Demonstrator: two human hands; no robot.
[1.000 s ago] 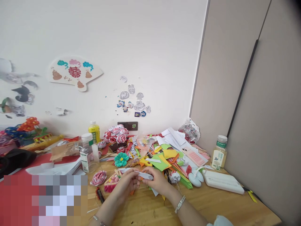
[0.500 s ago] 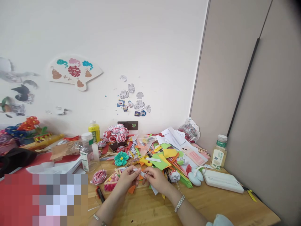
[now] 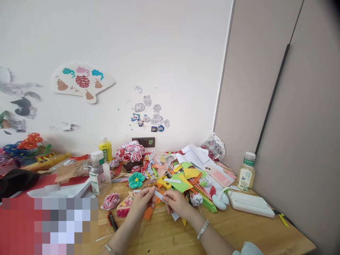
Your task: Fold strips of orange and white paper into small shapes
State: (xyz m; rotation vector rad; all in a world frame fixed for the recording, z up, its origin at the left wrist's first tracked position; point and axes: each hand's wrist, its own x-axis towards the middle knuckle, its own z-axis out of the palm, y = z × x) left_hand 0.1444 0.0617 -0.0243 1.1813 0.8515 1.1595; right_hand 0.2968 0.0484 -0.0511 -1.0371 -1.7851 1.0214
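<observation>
A narrow strip of white paper [image 3: 159,195] is stretched between my two hands above the wooden table. My left hand [image 3: 146,199] pinches its left end between thumb and fingers. At the other end my right hand [image 3: 174,202] is closed on the strip, its lower fingers curled. Just left of my left hand lie a pink basket of small colourful pieces [image 3: 124,205] and a pink-and-white paper rose [image 3: 110,201]. Behind my hands are a teal flower [image 3: 136,180] and a yellow glue gun [image 3: 164,182], partly covered by paper.
Coloured paper scraps [image 3: 183,180] heap up behind my hands. To the right are a white power bank [image 3: 251,204], a pale blue rounded device [image 3: 220,200] and a drink bottle [image 3: 245,173]. A clear bottle [image 3: 97,175] and a black-and-red pen [image 3: 113,221] are on the left.
My hands have moved slightly apart, and more of the white strip shows between them. The view has shifted a little.
</observation>
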